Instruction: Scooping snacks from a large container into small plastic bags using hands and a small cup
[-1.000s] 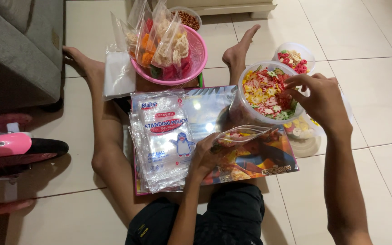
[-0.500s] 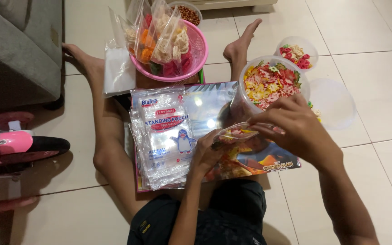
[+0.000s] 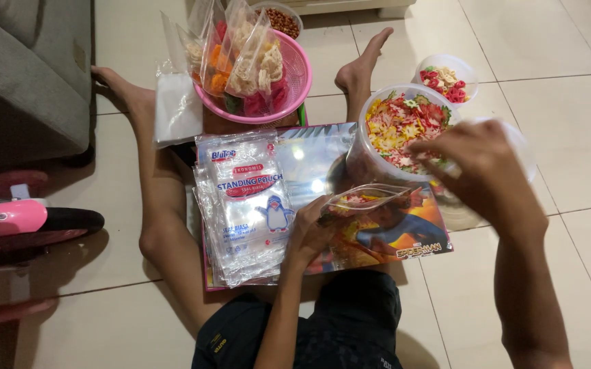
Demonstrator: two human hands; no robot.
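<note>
My right hand (image 3: 476, 164) sits right of centre, seen from the back, fingers curled down over the rim of the clear tub of mixed coloured crackers (image 3: 405, 126); its fingertips are hidden, so I cannot tell whether it pinches anything. My left hand (image 3: 309, 232), at centre, grips the edge of a small clear zip pouch (image 3: 370, 199), holding its mouth open; a few coloured pieces show through the plastic, hard to make out.

The pouch lies over a glossy picture board (image 3: 377, 239) in orange and blue, its upper part washed out by glare and its left part covered by a stack of clear standing pouches (image 3: 244, 205). The top pack carries a red and blue label with a small penguin figure.

At upper centre a pink basket (image 3: 295, 78) holds filled clear bags (image 3: 241, 58) of orange, white and red snacks. Behind it a bowl of brown nuts (image 3: 282, 19) is cut off by the top edge. A smaller tub of crackers (image 3: 444, 75) stands at upper right. A white plastic bag (image 3: 176, 113) lies left of the basket. A grey sofa (image 3: 22, 75) fills the upper left, and a pink toy (image 3: 15, 219) is cut off at the left edge.
</note>
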